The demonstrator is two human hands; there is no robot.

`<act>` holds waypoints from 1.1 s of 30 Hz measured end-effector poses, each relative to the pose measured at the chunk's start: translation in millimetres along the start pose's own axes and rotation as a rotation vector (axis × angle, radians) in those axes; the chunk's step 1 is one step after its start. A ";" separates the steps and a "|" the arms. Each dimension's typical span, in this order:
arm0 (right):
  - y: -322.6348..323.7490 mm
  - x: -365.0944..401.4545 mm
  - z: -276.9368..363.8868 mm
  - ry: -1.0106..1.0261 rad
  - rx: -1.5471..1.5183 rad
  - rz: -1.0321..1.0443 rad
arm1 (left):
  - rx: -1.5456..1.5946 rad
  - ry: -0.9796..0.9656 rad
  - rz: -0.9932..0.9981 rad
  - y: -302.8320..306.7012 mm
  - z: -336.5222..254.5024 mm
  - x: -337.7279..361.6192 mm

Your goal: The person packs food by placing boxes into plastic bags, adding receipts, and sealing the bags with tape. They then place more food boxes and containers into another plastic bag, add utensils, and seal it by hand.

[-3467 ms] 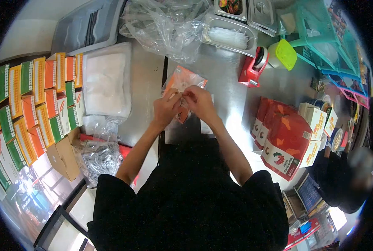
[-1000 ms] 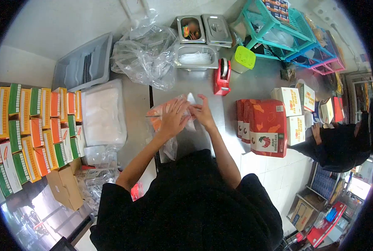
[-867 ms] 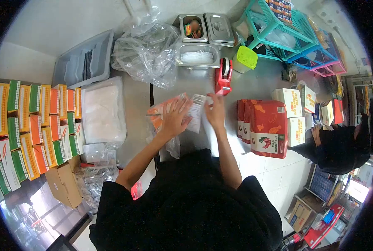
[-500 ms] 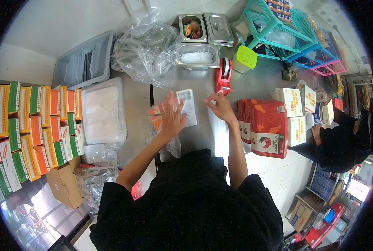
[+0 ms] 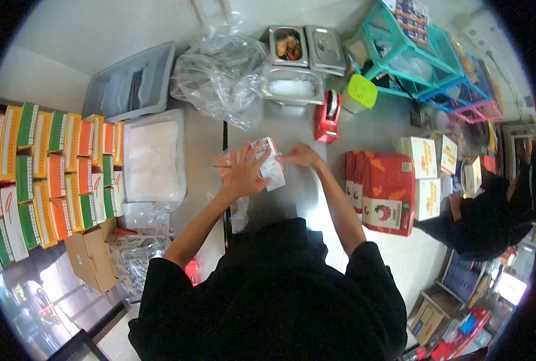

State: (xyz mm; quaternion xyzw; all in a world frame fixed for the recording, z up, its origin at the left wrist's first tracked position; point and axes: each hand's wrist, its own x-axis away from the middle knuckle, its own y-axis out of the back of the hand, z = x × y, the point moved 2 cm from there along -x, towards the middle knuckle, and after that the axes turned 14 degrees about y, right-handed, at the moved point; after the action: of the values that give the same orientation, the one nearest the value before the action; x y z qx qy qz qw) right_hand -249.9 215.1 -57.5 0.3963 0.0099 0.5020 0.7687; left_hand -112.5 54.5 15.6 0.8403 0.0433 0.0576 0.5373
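Note:
A white printed slip (image 5: 272, 171) lies tilted on the metal table (image 5: 292, 204), over a small orange and white packet (image 5: 224, 161) in clear plastic. Spread over the packet and the slip's left side, my left hand (image 5: 247, 171) presses down with fingers apart. At the slip's right edge is my right hand (image 5: 302, 156), its fingers pinched together; what they hold, if anything, is too small to make out. Beyond it stands a red tape dispenser (image 5: 328, 118).
Clear plastic bags (image 5: 220, 78), steel containers (image 5: 292, 85) and a green-lidded tub (image 5: 362, 91) line the back. Red boxes (image 5: 388, 186) stand right, stacked orange and green boxes (image 5: 57, 174) left. A person in black (image 5: 490, 210) is at the far right.
My right hand has come down and left to the slip's edge, its fingers now touching there. The slip is more tilted. The whole view has shifted slightly.

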 end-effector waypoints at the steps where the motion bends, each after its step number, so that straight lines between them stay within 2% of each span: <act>1: -15.9 1.8 -7.5 -0.002 -0.409 0.051 | 0.036 -0.002 0.022 7.3 -0.2 1.2; 2: -28.2 10.7 0.2 -0.057 -0.671 -0.049 | 0.024 0.018 0.002 11.7 2.7 0.7; 3: -42.4 20.8 6.7 -0.118 -0.933 -0.141 | -0.111 0.008 0.062 12.6 4.3 1.2; 4: -49.4 23.7 10.9 -0.147 -0.977 -0.239 | -0.243 0.010 0.130 11.7 4.7 4.5; 5: -56.3 25.5 15.0 -0.173 -1.021 -0.329 | -0.248 -0.035 -0.054 -13.8 18.4 0.8; 7: -67.2 15.1 -32.7 -0.018 -0.488 -0.735 | -0.170 -0.098 0.095 -0.7 16.3 -18.2; 8: -30.7 32.6 -10.6 -0.226 -0.452 -0.698 | -0.228 -0.123 0.089 13.3 8.8 -26.2; 9: -22.0 37.6 -9.2 0.009 -0.631 -0.982 | -0.186 -0.201 -0.024 -2.6 18.2 -39.3; 10: -4.3 40.4 2.6 0.023 -0.609 -0.989 | -0.164 -0.315 -0.135 -5.4 22.9 -54.1; 11: 20.7 44.3 24.4 0.032 -0.582 -1.003 | -0.224 -0.378 -0.122 -3.9 18.3 -73.9; 13: 50.3 38.0 78.8 0.243 -0.472 -0.945 | -0.232 -0.408 -0.319 19.0 5.4 -89.5; 14: 57.2 29.8 100.0 0.307 -0.398 -0.937 | -0.235 -0.367 -0.340 13.0 3.1 -98.4; 16: 62.1 4.1 175.5 0.567 -0.541 -0.927 | -0.518 -0.203 -0.700 2.8 -1.4 -102.9; 17: 56.7 -14.1 201.7 0.624 -0.394 -0.829 | -0.522 -0.171 -0.709 3.5 -2.8 -88.2; 18: 50.0 -33.9 229.0 0.683 -0.246 -0.734 | -0.326 -0.103 -0.697 9.4 -6.2 -68.8; 19: 35.0 -55.0 265.1 0.712 -0.387 -0.526 | -0.129 -0.041 -0.686 14.4 -10.6 -46.5; 20: 9.8 -85.7 286.5 0.797 -0.287 -0.426 | 0.068 0.017 -0.676 15.8 -13.9 -24.1; 21: -14.7 -113.2 307.3 1.058 -0.062 -0.400 | 0.181 0.131 -0.647 -2.0 -12.3 0.9; 23: -85.0 -186.4 311.3 1.364 0.002 -0.166 | 0.315 0.305 -0.666 -7.4 5.1 49.4; 25: -135.4 -245.2 296.7 1.246 0.556 0.094 | 0.371 0.452 -0.757 -4.2 42.1 87.4; 26: -135.2 -252.7 307.6 1.250 0.564 0.097 | 0.405 0.533 -0.794 -14.3 68.0 99.9; 28: -136.7 -257.9 324.9 1.190 0.876 0.348 | 0.214 0.665 -0.972 14.2 109.2 116.8; 30: -143.0 -274.9 322.5 1.174 0.911 0.403 | 0.298 0.779 -0.893 34.2 143.5 117.2; 31: -146.0 -281.7 317.7 1.157 0.943 0.447 | 0.309 0.772 -0.889 39.8 154.8 115.5; 33: -154.0 -288.7 316.8 1.164 0.958 0.394 | 0.464 0.729 -0.875 50.1 171.5 108.2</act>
State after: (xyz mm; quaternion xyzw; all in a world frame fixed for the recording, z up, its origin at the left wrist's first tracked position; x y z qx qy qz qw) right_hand -144.6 -227.9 -46.1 0.3525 0.5570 0.6974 0.2813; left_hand 19.6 -105.9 -4.8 0.7658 0.5766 0.1046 0.2649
